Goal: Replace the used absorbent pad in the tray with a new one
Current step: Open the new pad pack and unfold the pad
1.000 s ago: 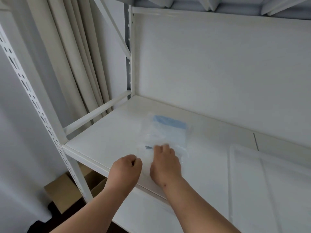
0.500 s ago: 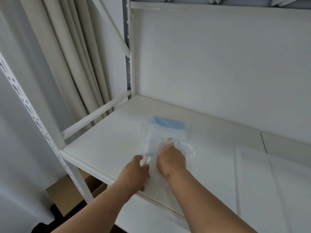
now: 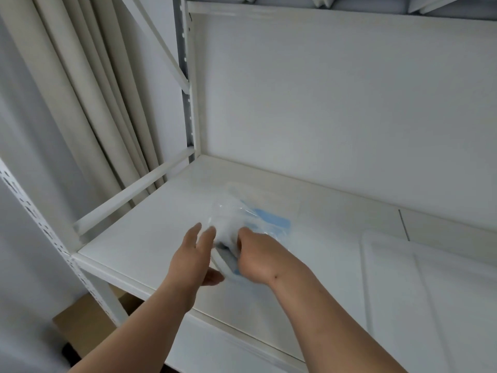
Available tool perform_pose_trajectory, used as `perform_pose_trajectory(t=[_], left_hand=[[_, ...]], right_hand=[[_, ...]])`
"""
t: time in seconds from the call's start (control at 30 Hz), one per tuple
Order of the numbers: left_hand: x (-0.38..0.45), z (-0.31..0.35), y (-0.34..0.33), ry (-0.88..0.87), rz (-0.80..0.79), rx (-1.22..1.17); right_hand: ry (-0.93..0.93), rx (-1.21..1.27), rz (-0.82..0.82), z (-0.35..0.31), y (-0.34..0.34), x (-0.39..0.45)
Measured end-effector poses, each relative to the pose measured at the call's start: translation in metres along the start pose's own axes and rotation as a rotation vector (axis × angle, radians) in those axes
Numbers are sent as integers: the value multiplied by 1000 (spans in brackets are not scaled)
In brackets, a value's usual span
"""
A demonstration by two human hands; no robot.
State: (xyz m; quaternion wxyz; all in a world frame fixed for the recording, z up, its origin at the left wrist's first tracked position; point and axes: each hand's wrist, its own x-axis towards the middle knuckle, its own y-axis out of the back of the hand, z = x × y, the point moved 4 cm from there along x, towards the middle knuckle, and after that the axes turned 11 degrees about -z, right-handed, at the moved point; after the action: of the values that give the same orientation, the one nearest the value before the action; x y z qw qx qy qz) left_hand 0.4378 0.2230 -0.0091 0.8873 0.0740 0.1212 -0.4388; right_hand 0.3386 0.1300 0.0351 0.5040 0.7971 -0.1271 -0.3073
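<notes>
Fingers (image 3: pixel 208 232) of the left hand (image 3: pixel 195 255) are straight and spread, their tips against the near edge of a clear crinkled plastic bag (image 3: pixel 231 219), the thumb stretched out low beneath it; they curl round nothing. The right hand (image 3: pixel 255 258) is turned knuckles-up, its fingers bent down and gripping a folded white absorbent pad with a blue edge (image 3: pixel 228 261), which sits half inside the bag's mouth. Both forearms reach in from the lower edge of the view, the left rising steeply, the right crossing from the lower right.

The pad and bag lie just above the front middle of a white shelf board (image 3: pixel 150 232), between the two hands. A light blue strip (image 3: pixel 271 219) shows through the plastic beyond the right knuckles; it is probably part of the pad's backing, though motion blur smears it. The right fingertips are hidden under the hand.

To the right, well apart from the hands, a white shallow plastic tray (image 3: pixel 365 265) rests on the shelf, cut off by the frame's right edge. Cream curtains (image 3: pixel 88 84) hang left of the white metal rack upright (image 3: pixel 187 76). A brown cardboard box (image 3: pixel 83 319) sits below the shelf, partly hidden.
</notes>
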Motion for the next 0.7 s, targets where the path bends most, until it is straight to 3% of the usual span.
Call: perform_pose_trajectory(t=[0.1,0.2,0.33,0.43,0.53,0.6,0.7], left_hand=[[4,7,0,24,-12,73],[4,-5,4,198,-22,-221],[1,-23,11,226,-65,-434],[2,-27,12,188,-35,-507],[2,-28,12,202,45,-645],[2,-24,14,204,57,-735],[3,-21,13,258,63,-674]], right_hand=[[40,74,-53,-2,-13,0],[115,100,23,-12,-10,-4],[282,228,-81,-15,10,-16],[457,664,-172,-10,19,-24],[620,1401,-205,2,28,-24],[703,1762,-137,14,35,-23],[616,1960,45,29,33,-17]])
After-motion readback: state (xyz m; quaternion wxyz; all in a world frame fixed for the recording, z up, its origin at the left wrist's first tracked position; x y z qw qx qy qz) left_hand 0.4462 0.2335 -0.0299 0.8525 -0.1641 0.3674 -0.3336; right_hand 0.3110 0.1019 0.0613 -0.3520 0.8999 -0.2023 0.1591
